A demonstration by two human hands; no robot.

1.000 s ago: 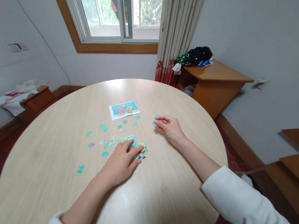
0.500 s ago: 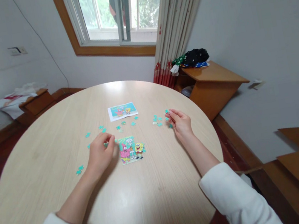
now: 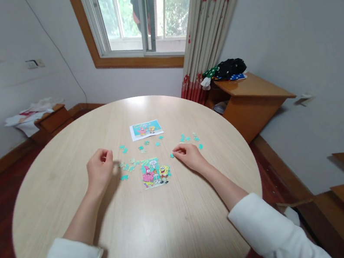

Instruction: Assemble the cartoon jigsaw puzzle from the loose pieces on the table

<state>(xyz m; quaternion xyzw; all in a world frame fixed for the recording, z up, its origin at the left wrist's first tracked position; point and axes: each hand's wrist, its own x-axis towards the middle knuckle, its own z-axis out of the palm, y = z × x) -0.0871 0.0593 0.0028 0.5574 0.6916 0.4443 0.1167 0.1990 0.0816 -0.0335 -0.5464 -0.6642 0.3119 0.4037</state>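
Note:
A partly joined cartoon jigsaw point(image 3: 154, 172) lies near the middle of the round wooden table point(image 3: 66, 164). Several loose teal pieces point(image 3: 128, 165) are scattered above and left of it, with more point(image 3: 189, 137) to the right. My left hand point(image 3: 99, 170) rests left of the jigsaw with its fingers curled in a pinch; what it holds is too small to name. My right hand point(image 3: 188, 156) sits just right of the jigsaw, fingertips pinched on a small teal piece point(image 3: 171, 156). A printed reference picture point(image 3: 145, 129) lies farther back.
A wooden side cabinet point(image 3: 249, 98) with dark clothes point(image 3: 226, 68) on it stands at the right, beside a curtain point(image 3: 207, 22). A low wooden unit point(image 3: 50, 120) with papers is at the far left. A person stands outside the window point(image 3: 141, 6).
My left hand has come off the joined jigsaw and moved left, uncovering it. My right hand went out to the loose pieces on the right and came back beside the jigsaw.

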